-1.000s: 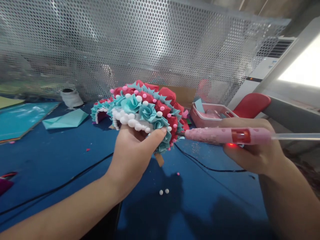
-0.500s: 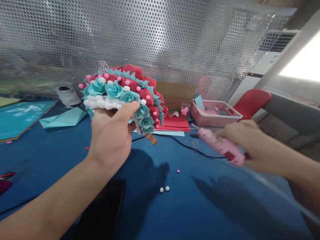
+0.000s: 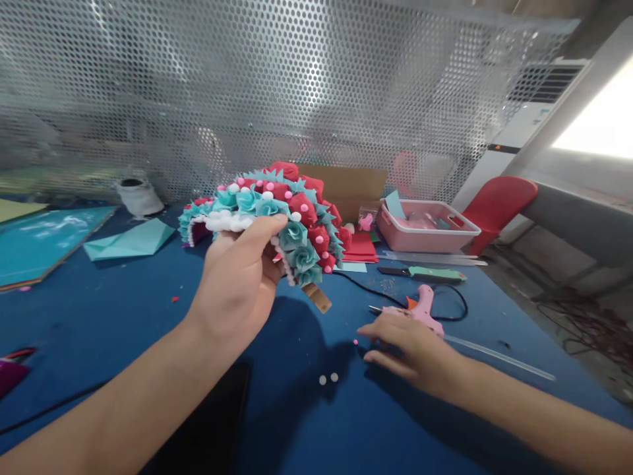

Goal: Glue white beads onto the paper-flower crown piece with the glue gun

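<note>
My left hand (image 3: 247, 270) grips a craft piece covered in paper flowers (image 3: 301, 254), with teal and red blooms, pink and white beads and a white pom-pom edge. A brown strip (image 3: 316, 298) sticks out below it. My right hand (image 3: 410, 346) hovers over the table with thumb and fingers apart, holding nothing. Close to its fingertips lies a small pink bead (image 3: 355, 342). Two white beads (image 3: 328, 379) rest nearer to me. Just behind the right hand, a pink glue gun (image 3: 424, 307) lies on its side with a clear glue stick (image 3: 499, 356) trailing from its back.
A green utility knife (image 3: 435, 274) and clear sticks lie before a pink basket (image 3: 425, 237). Red paper (image 3: 361, 247) sits behind the flowers. Folded teal paper (image 3: 131, 241) and a white cup-like container (image 3: 140, 198) are at left. A dark flat panel (image 3: 208, 422) lies in front.
My right hand has let go of the glue gun, which now lies on the table, and has moved left toward the beads. The flower piece has shifted slightly right and down.
</note>
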The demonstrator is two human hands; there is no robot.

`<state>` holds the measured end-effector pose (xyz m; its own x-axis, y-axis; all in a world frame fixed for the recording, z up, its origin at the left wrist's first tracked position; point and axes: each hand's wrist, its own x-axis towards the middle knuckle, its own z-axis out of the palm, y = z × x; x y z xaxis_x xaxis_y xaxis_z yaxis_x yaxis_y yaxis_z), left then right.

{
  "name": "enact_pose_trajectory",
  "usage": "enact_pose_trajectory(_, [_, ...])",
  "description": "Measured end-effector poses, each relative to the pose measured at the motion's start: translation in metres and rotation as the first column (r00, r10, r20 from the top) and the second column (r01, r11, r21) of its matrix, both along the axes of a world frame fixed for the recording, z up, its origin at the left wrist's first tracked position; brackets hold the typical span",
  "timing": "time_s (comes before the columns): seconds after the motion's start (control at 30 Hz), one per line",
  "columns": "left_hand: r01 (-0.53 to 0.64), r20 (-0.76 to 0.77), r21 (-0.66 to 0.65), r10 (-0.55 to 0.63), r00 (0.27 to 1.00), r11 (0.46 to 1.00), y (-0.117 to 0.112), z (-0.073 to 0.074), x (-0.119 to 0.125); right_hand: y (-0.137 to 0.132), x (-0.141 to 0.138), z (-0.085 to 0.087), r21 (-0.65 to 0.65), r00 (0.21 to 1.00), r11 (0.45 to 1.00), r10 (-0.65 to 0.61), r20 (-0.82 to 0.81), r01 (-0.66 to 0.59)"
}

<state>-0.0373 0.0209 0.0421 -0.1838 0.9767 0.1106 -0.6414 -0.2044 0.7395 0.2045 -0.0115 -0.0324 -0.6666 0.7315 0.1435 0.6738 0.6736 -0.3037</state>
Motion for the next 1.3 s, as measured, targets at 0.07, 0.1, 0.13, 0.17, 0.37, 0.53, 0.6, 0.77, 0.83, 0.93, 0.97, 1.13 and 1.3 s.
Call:
enact_pose_trajectory(0.07, [0.008,0.007,-0.001,-0.008,1.0,1.0,-0.001,0.001,0.001,0.002,-0.009,-0.021,0.025,0.993,0.999,0.03,-0.115,-0.027])
enact_pose_trajectory(0.1, [0.009,0.004,-0.009,-0.009,1.0,1.0,-0.002,0.001,0.001,0.005,-0.011,-0.029,0.043,0.987,0.999,0.038,-0.158,-0.032])
enact_pose_trajectory(0.13, [0.009,-0.002,-0.025,-0.009,1.0,1.0,-0.002,0.001,0.001,0.007,-0.012,-0.036,0.065,0.98,0.997,0.044,-0.194,-0.031])
enact_pose_trajectory(0.17, [0.011,-0.009,-0.039,-0.012,1.0,0.999,-0.002,0.001,0.001,0.009,-0.012,-0.039,0.087,0.976,0.996,0.044,-0.214,-0.026])
enact_pose_trajectory(0.37, [0.056,-0.021,-0.016,-0.056,0.998,0.998,-0.003,-0.002,0.0,0.008,-0.021,-0.003,0.236,0.937,0.971,0.108,-0.332,-0.028])
enact_pose_trajectory(0.53, [0.082,-0.045,-0.034,-0.083,0.996,0.996,-0.003,-0.008,0.004,0.006,-0.042,0.063,0.473,0.895,0.875,0.122,-0.428,0.107])
enact_pose_trajectory(0.6, [0.097,-0.072,-0.054,-0.1,0.992,0.994,-0.005,-0.009,0.005,0.01,-0.05,0.082,0.538,0.887,0.817,0.075,-0.456,0.207])
enact_pose_trajectory(0.77, [0.133,-0.089,-0.072,-0.139,0.986,0.988,-0.009,-0.008,0.008,0.024,-0.061,0.099,0.624,0.874,0.742,0.109,-0.473,0.245])
enact_pose_trajectory(0.83, [0.144,-0.094,-0.081,-0.151,0.984,0.986,-0.01,-0.007,0.009,0.029,-0.063,0.099,0.621,0.881,0.76,0.144,-0.45,0.193])
enact_pose_trajectory(0.93, [0.139,-0.114,-0.096,-0.149,0.982,0.986,-0.012,-0.005,0.01,0.032,-0.064,0.095,0.583,0.877,0.798,0.162,-0.452,0.153])
enact_pose_trajectory(0.97, [0.138,-0.123,-0.101,-0.149,0.981,0.985,-0.013,-0.004,0.011,0.033,-0.064,0.094,0.569,0.873,0.809,0.165,-0.459,0.147])
enact_pose_trajectory(1.13, [0.142,-0.165,-0.105,-0.158,0.974,0.984,-0.015,-0.005,0.011,0.034,-0.06,0.09,0.551,0.854,0.823,0.179,-0.488,0.142])
enact_pose_trajectory(1.3, [0.151,-0.169,-0.099,-0.166,0.972,0.984,-0.015,-0.007,0.011,0.034,-0.059,0.093,0.545,0.866,0.828,0.174,-0.469,0.13])
